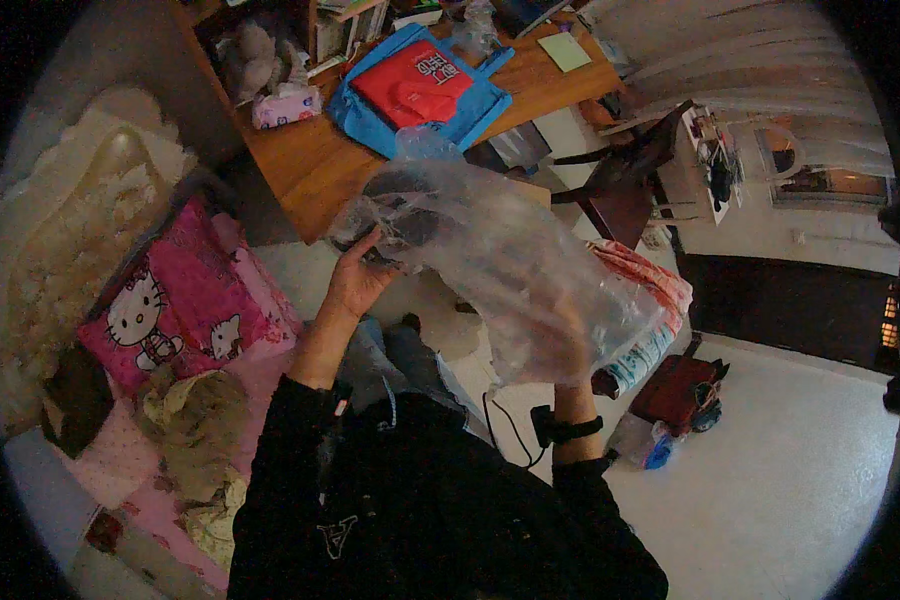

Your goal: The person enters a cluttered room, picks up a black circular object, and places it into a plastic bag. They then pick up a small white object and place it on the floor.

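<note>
A large translucent plastic bag spreads between my two hands, in front of my body. My left hand grips its gathered left end, near a dark shape seen through or under the film. My right hand is covered by the plastic, apparently inside the bag; its fingers are too blurred to make out. Beyond the bag's far edge, a blue tote bag lies on the wooden desk, with a red printed package on top of it.
A tissue pack and a pale green paper are on the desk. On the left, a pink cartoon cushion and crumpled cloth lie on a bed. A dark chair stands right of the desk; a dark red bag is on the floor.
</note>
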The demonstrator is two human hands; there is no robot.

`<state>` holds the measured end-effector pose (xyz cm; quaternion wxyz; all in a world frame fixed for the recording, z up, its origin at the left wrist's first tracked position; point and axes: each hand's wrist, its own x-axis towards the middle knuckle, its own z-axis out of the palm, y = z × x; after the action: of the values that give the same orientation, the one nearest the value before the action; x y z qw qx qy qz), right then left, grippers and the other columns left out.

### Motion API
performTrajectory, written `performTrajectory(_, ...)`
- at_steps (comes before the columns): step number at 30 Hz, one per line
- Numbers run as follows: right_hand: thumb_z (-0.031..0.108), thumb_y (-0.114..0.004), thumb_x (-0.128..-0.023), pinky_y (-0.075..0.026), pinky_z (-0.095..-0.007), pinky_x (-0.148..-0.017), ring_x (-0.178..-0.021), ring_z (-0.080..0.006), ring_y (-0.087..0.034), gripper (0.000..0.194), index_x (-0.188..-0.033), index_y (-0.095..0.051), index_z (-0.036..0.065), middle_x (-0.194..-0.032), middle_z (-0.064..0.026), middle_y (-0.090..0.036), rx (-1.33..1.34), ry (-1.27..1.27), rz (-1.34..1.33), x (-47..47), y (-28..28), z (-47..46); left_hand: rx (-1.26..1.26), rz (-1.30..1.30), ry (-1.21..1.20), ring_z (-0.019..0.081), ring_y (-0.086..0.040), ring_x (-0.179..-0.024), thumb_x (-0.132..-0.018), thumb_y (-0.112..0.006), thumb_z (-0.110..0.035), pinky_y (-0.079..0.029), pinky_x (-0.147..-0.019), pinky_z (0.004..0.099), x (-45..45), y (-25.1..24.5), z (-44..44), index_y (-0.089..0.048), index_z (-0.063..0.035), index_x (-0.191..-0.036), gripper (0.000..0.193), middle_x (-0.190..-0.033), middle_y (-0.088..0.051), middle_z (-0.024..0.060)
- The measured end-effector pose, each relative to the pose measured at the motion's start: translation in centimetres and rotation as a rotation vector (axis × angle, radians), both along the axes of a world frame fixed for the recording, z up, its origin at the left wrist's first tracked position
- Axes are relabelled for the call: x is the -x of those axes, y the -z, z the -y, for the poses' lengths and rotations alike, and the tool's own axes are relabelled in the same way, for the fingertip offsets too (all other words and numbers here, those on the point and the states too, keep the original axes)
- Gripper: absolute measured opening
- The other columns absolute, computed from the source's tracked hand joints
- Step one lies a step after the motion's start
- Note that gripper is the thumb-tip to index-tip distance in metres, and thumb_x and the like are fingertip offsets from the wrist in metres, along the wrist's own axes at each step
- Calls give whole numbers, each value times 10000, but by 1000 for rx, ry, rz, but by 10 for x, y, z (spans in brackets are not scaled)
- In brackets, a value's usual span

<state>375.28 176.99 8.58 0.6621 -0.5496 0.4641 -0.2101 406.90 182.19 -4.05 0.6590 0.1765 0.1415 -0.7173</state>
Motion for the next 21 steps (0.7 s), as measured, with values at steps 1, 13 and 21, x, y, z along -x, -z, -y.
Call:
performTrajectory(1,336,-783,-744,-510,-385,-912,-1048,-283,-608,761,-1351,-458,14,-1291,-166,-543,-52,32,94,3,3,11,-25,44,-11,364,-547,-1187,-918,-605,-98,-558,-886,477,1,-4,2,-440,-5,-1321,445,-1305,-530,193)
performTrajectory(13,360,-796,-732,-497,-396,-833,-978,-230,-589,691,-1266,-511,28,-1110,-113,-593,128,232,76,-53,27,30,8,120,141,317,-590,-1078,-880,-628,-53,-523,-946,449,-5,-3,-3,-586,37,-1155,293,-1205,-594,179)
performTrajectory(21,333,-787,-773,-470,-343,-779,-924,-162,-576,574,-1204,-544,42,-1014,-54,-607,-48,100,173,-151,63,-22,-49,251,-5,238,-629,-990,-875,-647,-52,-527,-829,341,23,-13,-2,-615,10,-1141,275,-1118,-651,110)
